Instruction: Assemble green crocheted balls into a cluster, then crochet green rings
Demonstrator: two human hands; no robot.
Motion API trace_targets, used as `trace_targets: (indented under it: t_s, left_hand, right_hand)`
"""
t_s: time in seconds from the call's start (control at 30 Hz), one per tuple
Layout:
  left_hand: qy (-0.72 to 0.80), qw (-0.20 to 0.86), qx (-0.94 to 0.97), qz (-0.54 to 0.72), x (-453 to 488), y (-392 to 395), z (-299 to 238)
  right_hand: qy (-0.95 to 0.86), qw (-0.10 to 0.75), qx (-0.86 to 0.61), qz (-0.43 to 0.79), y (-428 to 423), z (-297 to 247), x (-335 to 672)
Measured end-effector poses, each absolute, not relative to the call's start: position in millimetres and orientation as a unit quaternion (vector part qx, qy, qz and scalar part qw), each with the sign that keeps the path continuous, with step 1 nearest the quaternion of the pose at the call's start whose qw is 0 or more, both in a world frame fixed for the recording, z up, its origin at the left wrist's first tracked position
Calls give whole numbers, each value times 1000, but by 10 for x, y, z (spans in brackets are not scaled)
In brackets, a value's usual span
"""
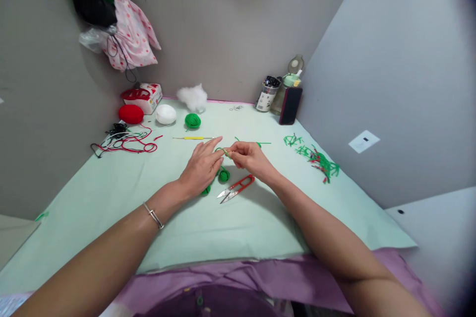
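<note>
My left hand (203,165) and my right hand (250,157) meet above the pale green table (111,193), both pinching a thin green yarn strand (224,151) between their fingertips. The strand trails to the right as a green thread (260,144) on the table. Just below the hands lies a small green crocheted ball (223,175), and a second green piece (206,190) peeks out under my left palm. Red-handled thread snips (236,188) lie near my right wrist. A yellow-handled crochet hook (193,138) lies beyond the fingers.
A green yarn ball (192,120), white yarn ball (165,114), red yarn ball (131,114) and white stuffing (192,96) sit at the back. Tangled red and green cords (128,142) lie left, green yarn scraps (316,157) right. A phone (290,105) and jar (267,94) stand in the corner.
</note>
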State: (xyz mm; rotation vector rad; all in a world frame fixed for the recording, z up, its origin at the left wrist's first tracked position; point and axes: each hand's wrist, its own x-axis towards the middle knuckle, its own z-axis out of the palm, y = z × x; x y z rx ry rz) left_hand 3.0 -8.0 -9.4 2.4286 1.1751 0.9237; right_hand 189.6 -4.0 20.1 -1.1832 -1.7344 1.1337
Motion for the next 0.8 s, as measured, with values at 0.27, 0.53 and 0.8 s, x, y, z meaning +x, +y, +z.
trace_targets:
  t_s: [0.27,0.53,0.8]
  left_hand:
    - [449,308,718,434,-28,11,-25]
    - [450,508,568,466,6,-7,40]
    - [446,548,532,466,10,-12,46]
  right_hand:
    - [-746,386,-508,191,-114,131,1854]
    - [-773,346,-513,141,-154,152,1808]
    - [-782,335,-513,116,-172,149,1798]
